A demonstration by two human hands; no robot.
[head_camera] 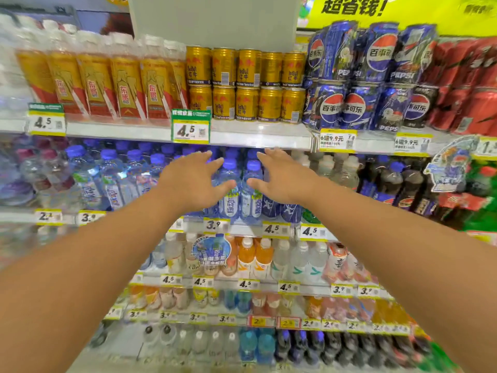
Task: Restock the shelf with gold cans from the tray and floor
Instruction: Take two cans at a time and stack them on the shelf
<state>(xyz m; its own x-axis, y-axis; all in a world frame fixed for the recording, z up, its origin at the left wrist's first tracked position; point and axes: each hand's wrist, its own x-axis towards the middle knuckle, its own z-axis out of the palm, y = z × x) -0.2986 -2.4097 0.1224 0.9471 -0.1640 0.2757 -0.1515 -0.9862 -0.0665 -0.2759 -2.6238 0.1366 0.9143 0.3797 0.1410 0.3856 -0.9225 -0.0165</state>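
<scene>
It was a shop's drinks aisle: tiered shelves (258,138) stood packed with bottled drinks (236,189) and stacked gold cans (246,86), yellow price tags (191,130) lined every shelf edge, and a promotional banner (398,9) hung overhead.

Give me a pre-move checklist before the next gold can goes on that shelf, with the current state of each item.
1. Left hand free: ok, fingers spread, holding nothing.
2. Right hand free: ok, open, holding nothing.
3. Gold cans standing upright: ok, two tiers, five across the front.
4. Room in the front row: not ok, Dongpeng bottles and Pepsi packs close both sides.
5. Space behind the front cans: cannot tell, hidden.
6. Tray and floor stock located: cannot tell, neither in view.
</scene>
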